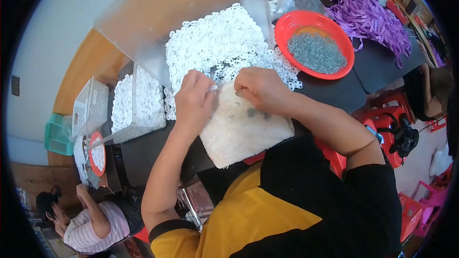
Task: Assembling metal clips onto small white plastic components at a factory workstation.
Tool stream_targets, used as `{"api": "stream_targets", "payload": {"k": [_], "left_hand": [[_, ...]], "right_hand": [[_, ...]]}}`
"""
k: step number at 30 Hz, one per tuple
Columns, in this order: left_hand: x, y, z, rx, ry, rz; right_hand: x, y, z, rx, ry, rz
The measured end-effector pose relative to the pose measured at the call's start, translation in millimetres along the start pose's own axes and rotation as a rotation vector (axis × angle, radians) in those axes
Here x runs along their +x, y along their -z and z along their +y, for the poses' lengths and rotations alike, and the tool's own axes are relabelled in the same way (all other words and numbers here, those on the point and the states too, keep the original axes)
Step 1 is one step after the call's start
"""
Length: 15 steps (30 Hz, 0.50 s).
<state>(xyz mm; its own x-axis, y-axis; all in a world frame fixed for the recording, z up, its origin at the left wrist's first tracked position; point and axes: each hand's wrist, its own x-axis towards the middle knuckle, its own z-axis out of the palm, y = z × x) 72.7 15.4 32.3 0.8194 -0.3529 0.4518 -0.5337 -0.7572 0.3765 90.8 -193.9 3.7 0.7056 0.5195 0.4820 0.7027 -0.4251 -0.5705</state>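
Over a cream towel [248, 134] at the table's near edge, my two hands work close together. My left hand [193, 98] is closed in a pinch, with a small white plastic piece [213, 87] at its fingertips. Beside it, my right hand [262, 88] has its fingers pressed together; what they hold, if anything, is too small to make out. Just beyond both hands, a large heap of small white plastic pieces [215, 38] with holes spreads over the dark table. A few small dark and grey bits [252, 112] lie on the towel below my right hand.
A red bowl [281, 28] of small metal parts stands right of the heap, with purple straps [368, 19] beyond it. Clear panels [158, 28] rise behind the heap. A clear bin [138, 110] of white pieces stands left. Another person [95, 222] sits at lower left.
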Motion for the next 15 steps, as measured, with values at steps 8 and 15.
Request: {"api": "stream_targets", "payload": {"k": [8, 15], "left_hand": [[-12.4, 4.1, -4.1, -0.115, 0.077, 0.056], [21.1, -27.0, -15.3, 0.215, 0.122, -0.169]], "right_hand": [[-0.4, -0.9, 0.7, 0.000, 0.002, 0.008], [-1.4, -3.6, 4.6, 0.053, -0.036, 0.021]]}}
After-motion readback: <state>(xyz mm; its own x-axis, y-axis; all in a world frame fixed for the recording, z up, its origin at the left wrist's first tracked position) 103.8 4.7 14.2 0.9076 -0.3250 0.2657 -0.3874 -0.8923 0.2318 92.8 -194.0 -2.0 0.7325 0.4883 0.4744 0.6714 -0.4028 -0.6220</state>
